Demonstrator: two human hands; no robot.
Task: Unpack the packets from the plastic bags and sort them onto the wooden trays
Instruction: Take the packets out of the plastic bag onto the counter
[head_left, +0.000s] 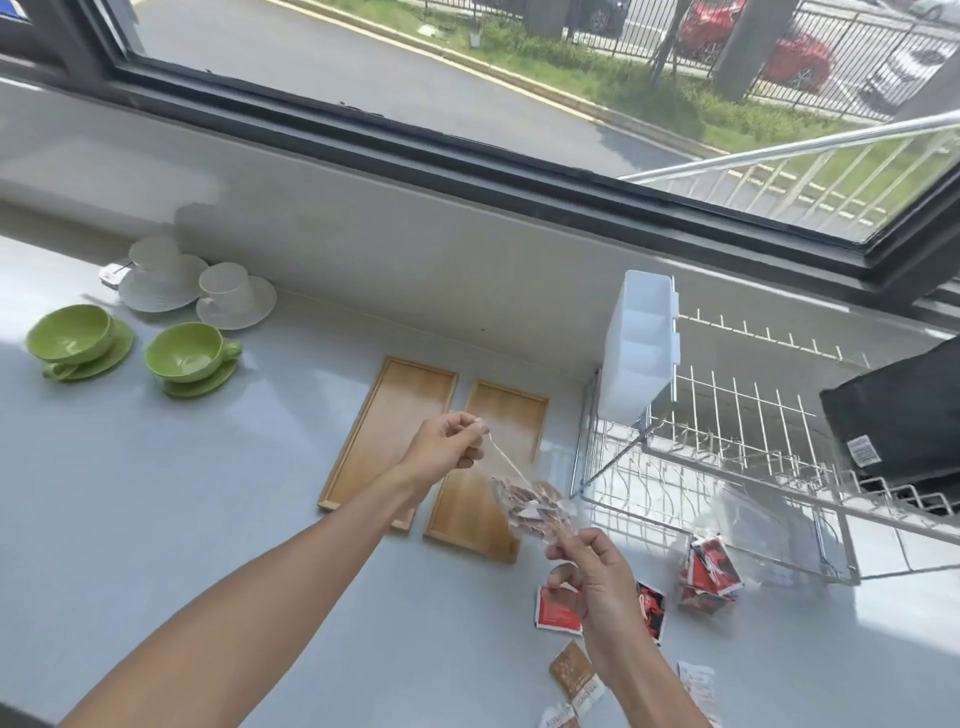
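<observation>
Packets of pinkish brown fill a clear plastic bag (530, 506) that hangs in the air over the near end of the right wooden tray (488, 467), stretched between both hands. Left hand (447, 441) is closed, pinching a drawn-out strip of the bag's film above the gap between the trays. Right hand (592, 577) is closed too, its fingertips gripping the bag's lower edge. Left wooden tray (387, 431) lies just beside the right one; both sit bare on the pale countertop (208, 519). A second clear bag of red packets (709, 577) rests on the counter by the foot of the wire dish rack (727, 467). Loose sachets lie near the right wrist: a red one (556, 613), a dark red one (652, 610), a brown one (574, 673) and a white one (698, 686). Far left stand two green cups on saucers (135, 351) and two white cups on saucers (197, 286). A white plastic caddy (636, 343) hangs on the rack's end, and a black bag (898, 415) sits at the right edge
</observation>
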